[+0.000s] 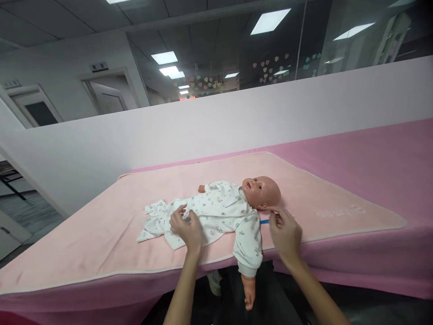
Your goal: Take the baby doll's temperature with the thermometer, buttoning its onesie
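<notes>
A baby doll [219,203] lies on its back, its bald head [265,192] to the right. It wears a white printed top and trousers. Its near arm [249,289] hangs over the edge. My left hand [187,228] is open over the doll's lower body, fingers curved and apart; whether it touches the cloth is unclear. Beside the doll's ear, my right hand [286,230] is closed in a pinch, and I cannot make out what is between the fingertips. A thin blue strip [264,222] shows at these fingers, partly hidden; I cannot tell whether it is held or lying.
Under the doll a pale pink blanket [101,230] covers much of a darker pink table cover [382,167]. Behind rises a low white partition [216,126] with glass above it. Below the near edge a shoe [214,283] shows.
</notes>
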A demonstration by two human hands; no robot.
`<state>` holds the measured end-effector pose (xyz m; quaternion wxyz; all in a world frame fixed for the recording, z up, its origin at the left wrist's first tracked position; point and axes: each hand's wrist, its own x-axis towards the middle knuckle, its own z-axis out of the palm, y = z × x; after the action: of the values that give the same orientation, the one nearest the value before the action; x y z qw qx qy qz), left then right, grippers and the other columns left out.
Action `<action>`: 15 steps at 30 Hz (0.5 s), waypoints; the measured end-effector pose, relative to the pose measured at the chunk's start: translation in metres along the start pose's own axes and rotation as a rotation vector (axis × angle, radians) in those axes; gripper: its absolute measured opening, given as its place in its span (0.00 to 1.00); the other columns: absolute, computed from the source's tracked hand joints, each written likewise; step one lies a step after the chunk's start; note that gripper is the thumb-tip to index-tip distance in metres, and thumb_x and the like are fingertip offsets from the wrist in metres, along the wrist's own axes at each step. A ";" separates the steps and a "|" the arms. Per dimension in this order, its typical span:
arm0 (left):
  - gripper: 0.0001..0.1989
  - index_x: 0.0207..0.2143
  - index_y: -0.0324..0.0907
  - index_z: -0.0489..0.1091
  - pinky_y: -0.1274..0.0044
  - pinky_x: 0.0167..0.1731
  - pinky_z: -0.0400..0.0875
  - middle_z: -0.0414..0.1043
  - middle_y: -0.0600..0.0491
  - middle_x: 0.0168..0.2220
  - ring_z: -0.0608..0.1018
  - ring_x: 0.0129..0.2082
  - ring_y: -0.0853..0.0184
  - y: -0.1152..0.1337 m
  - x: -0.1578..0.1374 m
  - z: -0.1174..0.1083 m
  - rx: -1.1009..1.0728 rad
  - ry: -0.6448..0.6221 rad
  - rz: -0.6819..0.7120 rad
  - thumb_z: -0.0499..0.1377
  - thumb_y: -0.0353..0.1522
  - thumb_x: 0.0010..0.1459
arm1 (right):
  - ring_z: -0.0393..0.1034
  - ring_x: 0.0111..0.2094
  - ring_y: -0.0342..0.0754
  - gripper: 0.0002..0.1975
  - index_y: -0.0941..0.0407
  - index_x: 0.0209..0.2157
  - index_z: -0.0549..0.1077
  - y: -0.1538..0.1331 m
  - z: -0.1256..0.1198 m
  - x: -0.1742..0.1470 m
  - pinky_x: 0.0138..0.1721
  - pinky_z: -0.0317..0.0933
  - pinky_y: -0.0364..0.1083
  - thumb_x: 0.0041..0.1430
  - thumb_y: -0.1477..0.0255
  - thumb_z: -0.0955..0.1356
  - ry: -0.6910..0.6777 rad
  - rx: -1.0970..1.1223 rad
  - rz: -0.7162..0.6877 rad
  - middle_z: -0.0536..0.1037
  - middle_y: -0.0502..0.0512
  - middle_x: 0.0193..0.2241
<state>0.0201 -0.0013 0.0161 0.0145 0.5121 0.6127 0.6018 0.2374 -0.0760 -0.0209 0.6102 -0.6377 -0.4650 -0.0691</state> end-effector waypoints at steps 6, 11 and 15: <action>0.10 0.36 0.44 0.69 0.75 0.35 0.66 0.67 0.51 0.37 0.70 0.34 0.67 0.025 0.026 0.025 -0.194 -0.766 0.314 0.56 0.37 0.51 | 0.68 0.40 0.57 0.14 0.59 0.35 0.73 0.071 -0.035 0.013 0.42 0.62 0.55 0.53 0.72 0.59 -0.292 -0.457 -0.138 0.76 0.62 0.37; 0.08 0.32 0.43 0.70 0.74 0.38 0.64 0.68 0.51 0.34 0.69 0.38 0.63 0.040 0.021 0.036 -0.038 -0.978 0.478 0.55 0.37 0.51 | 0.69 0.36 0.54 0.14 0.57 0.31 0.73 0.085 -0.043 0.013 0.39 0.63 0.53 0.55 0.72 0.57 -0.377 -0.432 -0.153 0.77 0.58 0.33; 0.08 0.22 0.40 0.66 0.76 0.32 0.64 0.67 0.54 0.23 0.70 0.28 0.67 0.042 0.042 0.046 -0.053 -0.935 0.079 0.53 0.32 0.52 | 0.70 0.33 0.52 0.13 0.54 0.30 0.73 0.068 -0.058 0.018 0.34 0.64 0.51 0.54 0.69 0.58 -0.384 -0.334 -0.137 0.77 0.56 0.31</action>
<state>0.0552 0.0480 0.0602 0.2792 0.7506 0.5051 0.3219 0.3210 -0.1038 -0.0431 0.3910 -0.6980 -0.5965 -0.0639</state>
